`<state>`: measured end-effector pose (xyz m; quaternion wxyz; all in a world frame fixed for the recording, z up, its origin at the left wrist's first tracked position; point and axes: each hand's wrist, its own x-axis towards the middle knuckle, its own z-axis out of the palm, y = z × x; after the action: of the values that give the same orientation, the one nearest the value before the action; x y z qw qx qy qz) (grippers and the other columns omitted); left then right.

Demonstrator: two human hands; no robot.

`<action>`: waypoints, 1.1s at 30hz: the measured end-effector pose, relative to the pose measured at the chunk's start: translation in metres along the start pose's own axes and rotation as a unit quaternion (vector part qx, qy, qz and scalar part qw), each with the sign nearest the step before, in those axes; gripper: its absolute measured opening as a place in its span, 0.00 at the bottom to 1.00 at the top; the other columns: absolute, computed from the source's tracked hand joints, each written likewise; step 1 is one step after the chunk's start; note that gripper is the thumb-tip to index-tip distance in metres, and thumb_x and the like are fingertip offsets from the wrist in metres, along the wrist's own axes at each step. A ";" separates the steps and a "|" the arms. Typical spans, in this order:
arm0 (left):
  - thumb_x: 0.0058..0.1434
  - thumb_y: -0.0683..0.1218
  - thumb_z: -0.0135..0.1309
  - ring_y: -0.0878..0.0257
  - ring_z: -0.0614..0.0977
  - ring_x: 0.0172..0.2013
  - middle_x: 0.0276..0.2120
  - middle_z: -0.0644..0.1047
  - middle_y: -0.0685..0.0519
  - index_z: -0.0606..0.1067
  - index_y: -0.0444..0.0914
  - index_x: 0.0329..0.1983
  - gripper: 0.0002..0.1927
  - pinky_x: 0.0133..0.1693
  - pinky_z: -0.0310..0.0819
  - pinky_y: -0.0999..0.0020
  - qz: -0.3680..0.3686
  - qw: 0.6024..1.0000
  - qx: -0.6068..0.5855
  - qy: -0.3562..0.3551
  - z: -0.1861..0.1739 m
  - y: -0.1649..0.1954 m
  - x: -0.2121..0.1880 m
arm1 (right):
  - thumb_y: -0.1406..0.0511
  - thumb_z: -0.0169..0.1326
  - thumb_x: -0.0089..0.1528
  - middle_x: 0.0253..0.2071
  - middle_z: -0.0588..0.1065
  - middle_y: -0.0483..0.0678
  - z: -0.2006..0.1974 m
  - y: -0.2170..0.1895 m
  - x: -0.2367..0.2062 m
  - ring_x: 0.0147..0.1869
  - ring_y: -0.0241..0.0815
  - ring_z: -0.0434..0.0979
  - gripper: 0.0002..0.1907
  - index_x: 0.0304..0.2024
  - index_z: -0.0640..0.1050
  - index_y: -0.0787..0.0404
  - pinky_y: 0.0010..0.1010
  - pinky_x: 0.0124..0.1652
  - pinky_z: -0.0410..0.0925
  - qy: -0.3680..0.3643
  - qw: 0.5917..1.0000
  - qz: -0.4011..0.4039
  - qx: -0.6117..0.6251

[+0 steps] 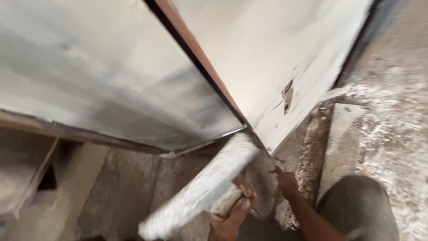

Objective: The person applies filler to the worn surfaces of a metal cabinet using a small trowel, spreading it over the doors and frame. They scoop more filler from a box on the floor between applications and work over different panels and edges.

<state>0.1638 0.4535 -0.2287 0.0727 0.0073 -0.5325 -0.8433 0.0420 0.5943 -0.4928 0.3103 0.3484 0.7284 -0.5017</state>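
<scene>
Pressure matters here — our left hand [229, 214] wrapped tight around the whitewash-caked roller [200, 189], we'd press evenly into the panel's bottom corner [249, 131]; right hand [287, 180] grip unclear.

Left hand [229, 214] clenched (right hand [286, 180] low)

Roller [200, 189] below panel [111, 76]; door [272, 58] right of panel.

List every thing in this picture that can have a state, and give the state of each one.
Paint roller: gripped, white-coated, its end touching the panel's lower corner.
Left hand: closed around the roller.
Right hand: low beside the panel corner; grip unclear.
White panel: coated white, tilted.
Latch plate: fixed on the panel, smeared white.
Floor: spattered white.
</scene>
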 end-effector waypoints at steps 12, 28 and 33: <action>0.73 0.41 0.49 0.52 0.77 0.56 0.56 0.75 0.41 0.67 0.27 0.66 0.21 0.62 0.70 0.56 0.141 0.973 0.046 -0.174 0.081 0.005 0.017 | 0.69 0.50 0.70 0.48 0.76 0.51 -0.210 -0.079 -0.123 0.47 0.36 0.77 0.11 0.55 0.71 0.63 0.28 0.47 0.75 -0.035 0.695 -0.639 0.328; 0.68 0.41 0.53 0.60 0.79 0.48 0.51 0.79 0.47 0.76 0.28 0.56 0.15 0.52 0.72 0.66 0.184 0.962 0.180 -0.096 0.038 0.077 0.135 | 0.66 0.53 0.67 0.55 0.78 0.55 -0.164 -0.199 -0.149 0.58 0.44 0.81 0.19 0.59 0.71 0.67 0.37 0.57 0.77 -0.155 0.685 -0.692 0.166; 0.65 0.40 0.55 0.62 0.77 0.47 0.49 0.79 0.49 0.75 0.29 0.57 0.18 0.51 0.70 0.69 0.148 0.981 0.081 -0.091 0.031 0.087 0.156 | 0.66 0.55 0.67 0.58 0.78 0.51 -0.146 -0.238 -0.142 0.60 0.43 0.78 0.15 0.57 0.76 0.60 0.41 0.60 0.75 -0.190 0.681 -0.693 0.139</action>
<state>0.0170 0.4238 -0.1269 0.1476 -0.1425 -0.5985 -0.7744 -0.0876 0.6442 -0.2116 -0.0466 -0.3200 0.6086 -0.7245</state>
